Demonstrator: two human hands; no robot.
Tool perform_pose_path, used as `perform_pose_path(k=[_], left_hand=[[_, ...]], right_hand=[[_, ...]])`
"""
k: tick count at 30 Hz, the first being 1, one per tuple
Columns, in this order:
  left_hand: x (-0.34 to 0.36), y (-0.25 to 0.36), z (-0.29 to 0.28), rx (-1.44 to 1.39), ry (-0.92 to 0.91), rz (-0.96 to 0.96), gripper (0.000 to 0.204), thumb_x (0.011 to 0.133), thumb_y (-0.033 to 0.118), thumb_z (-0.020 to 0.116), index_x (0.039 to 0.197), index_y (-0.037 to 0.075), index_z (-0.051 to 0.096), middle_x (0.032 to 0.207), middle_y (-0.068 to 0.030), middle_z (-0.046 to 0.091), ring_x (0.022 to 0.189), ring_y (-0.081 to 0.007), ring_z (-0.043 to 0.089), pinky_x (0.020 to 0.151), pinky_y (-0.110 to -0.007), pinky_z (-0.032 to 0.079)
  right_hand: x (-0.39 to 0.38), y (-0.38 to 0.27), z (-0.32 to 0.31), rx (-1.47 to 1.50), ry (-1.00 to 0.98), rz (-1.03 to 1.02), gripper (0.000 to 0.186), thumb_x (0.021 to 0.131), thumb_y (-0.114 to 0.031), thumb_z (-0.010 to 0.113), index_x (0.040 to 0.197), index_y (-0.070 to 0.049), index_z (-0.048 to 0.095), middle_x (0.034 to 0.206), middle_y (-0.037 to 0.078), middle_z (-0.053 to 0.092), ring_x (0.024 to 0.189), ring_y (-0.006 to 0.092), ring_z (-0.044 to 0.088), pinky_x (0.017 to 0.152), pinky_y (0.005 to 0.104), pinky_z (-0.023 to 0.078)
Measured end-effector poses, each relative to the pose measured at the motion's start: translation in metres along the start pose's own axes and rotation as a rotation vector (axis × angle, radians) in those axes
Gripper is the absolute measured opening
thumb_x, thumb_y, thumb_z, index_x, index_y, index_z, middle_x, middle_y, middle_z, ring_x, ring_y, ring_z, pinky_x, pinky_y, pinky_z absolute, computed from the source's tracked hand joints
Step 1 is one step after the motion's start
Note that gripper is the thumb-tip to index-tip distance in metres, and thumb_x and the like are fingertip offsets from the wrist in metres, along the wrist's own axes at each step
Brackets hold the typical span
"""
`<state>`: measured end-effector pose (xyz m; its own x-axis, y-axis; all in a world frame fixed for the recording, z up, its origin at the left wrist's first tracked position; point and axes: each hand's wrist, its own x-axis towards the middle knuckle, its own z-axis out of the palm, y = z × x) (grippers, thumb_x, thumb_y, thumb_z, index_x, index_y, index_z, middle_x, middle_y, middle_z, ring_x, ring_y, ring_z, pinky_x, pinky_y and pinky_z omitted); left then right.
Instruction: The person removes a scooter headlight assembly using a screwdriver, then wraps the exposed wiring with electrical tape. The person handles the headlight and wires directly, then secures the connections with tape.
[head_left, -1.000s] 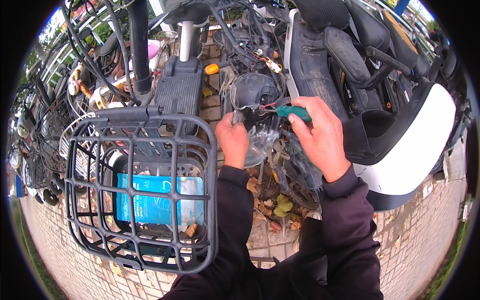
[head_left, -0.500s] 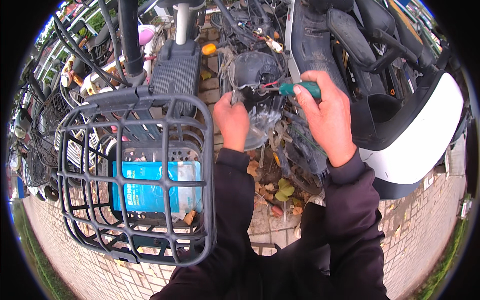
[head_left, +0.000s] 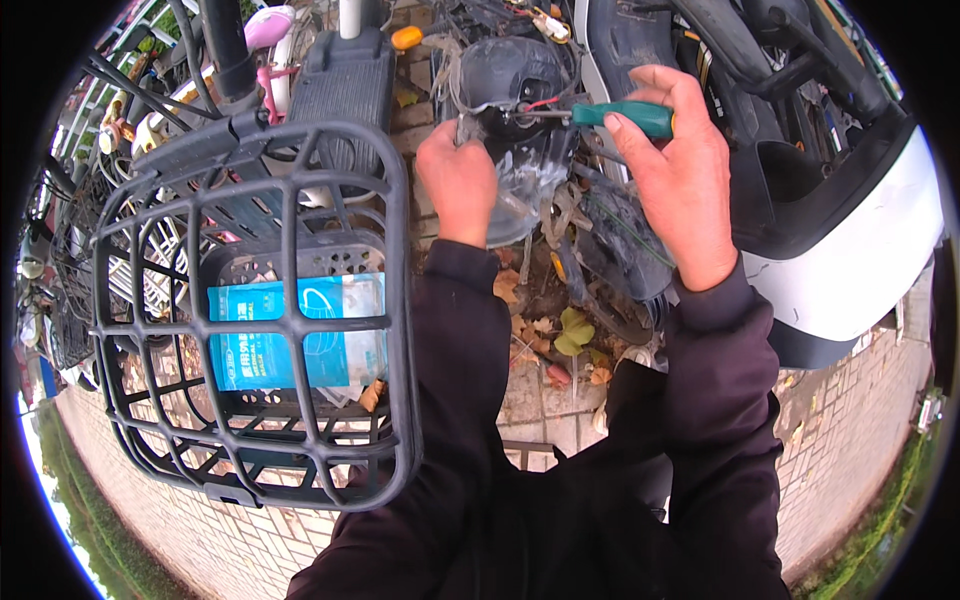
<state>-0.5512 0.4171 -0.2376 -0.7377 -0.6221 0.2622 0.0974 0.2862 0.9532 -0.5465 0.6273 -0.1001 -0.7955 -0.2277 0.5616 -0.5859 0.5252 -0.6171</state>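
My right hand (head_left: 680,190) grips a green-handled screwdriver (head_left: 630,118), its shank pointing left into an opening, with a thin red wire, in a dusty black rounded housing (head_left: 500,70) of a partly dismantled electric bike. My left hand (head_left: 458,190) has its fingers closed on a grayish piece at the housing's lower left edge; my fingers hide much of it, so I cannot make out what it is. A scuffed translucent cover (head_left: 515,205) lies just below the housing, beside my left hand.
A black basket (head_left: 400,330) holding a blue package (head_left: 250,345) is at left. A white-and-black scooter body (head_left: 850,250) is at right, a ribbed footboard (head_left: 340,90) behind the basket. Leaves (head_left: 575,330) lie on brick paving (head_left: 820,450). Other bikes crowd the upper left.
The whole scene has shifted upward in the picture. My right hand and screwdriver sit slightly farther right of the housing, the upper fingers more lifted. My left hand stays at the housing's edge.
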Motion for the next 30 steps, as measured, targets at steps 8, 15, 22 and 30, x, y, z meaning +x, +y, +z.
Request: perform_pose_path(k=[8,15,22,30], left_hand=[[0.001,0.005,-0.001,-0.016,-0.020,-0.088,0.023,0.081,-0.002,0.055,0.095,-0.007,0.072,0.077,-0.0252,0.069,0.070,-0.0359,0.064,0.076,-0.044,0.052],[0.002,0.002,0.002,-0.030,-0.016,-0.091,0.022,0.082,-0.001,0.056,0.096,-0.007,0.073,0.080,-0.0253,0.070,0.073,-0.0362,0.066,0.079,-0.043,0.053],[0.000,0.006,-0.001,-0.040,-0.036,-0.131,0.021,0.083,-0.002,0.058,0.097,-0.007,0.073,0.080,-0.0241,0.071,0.075,-0.0319,0.069,0.079,-0.043,0.053],[-0.007,0.010,0.005,-0.347,-0.008,-0.236,0.041,0.083,-0.005,0.066,0.123,-0.011,0.065,0.114,-0.0179,0.073,0.102,-0.0267,0.070,0.099,-0.036,0.052]], right_hand=[[-0.012,0.005,0.006,0.171,-0.012,0.085,0.036,0.090,0.001,0.076,0.124,-0.005,0.067,0.108,0.009,0.074,0.091,0.0205,0.071,0.078,0.0328,0.058],[-0.020,0.006,0.008,0.261,0.061,0.130,0.031,0.090,0.003,0.077,0.119,-0.003,0.069,0.102,0.004,0.071,0.089,0.0110,0.065,0.079,0.0281,0.056],[-0.034,0.013,-0.002,0.443,0.118,0.251,0.028,0.095,0.003,0.077,0.121,-0.002,0.068,0.108,0.004,0.072,0.093,0.0084,0.064,0.081,0.0258,0.055],[-0.084,0.041,0.000,1.097,0.331,0.639,0.028,0.103,-0.004,0.071,0.128,0.003,0.060,0.114,0.015,0.074,0.093,0.0213,0.075,0.090,0.0378,0.065]])
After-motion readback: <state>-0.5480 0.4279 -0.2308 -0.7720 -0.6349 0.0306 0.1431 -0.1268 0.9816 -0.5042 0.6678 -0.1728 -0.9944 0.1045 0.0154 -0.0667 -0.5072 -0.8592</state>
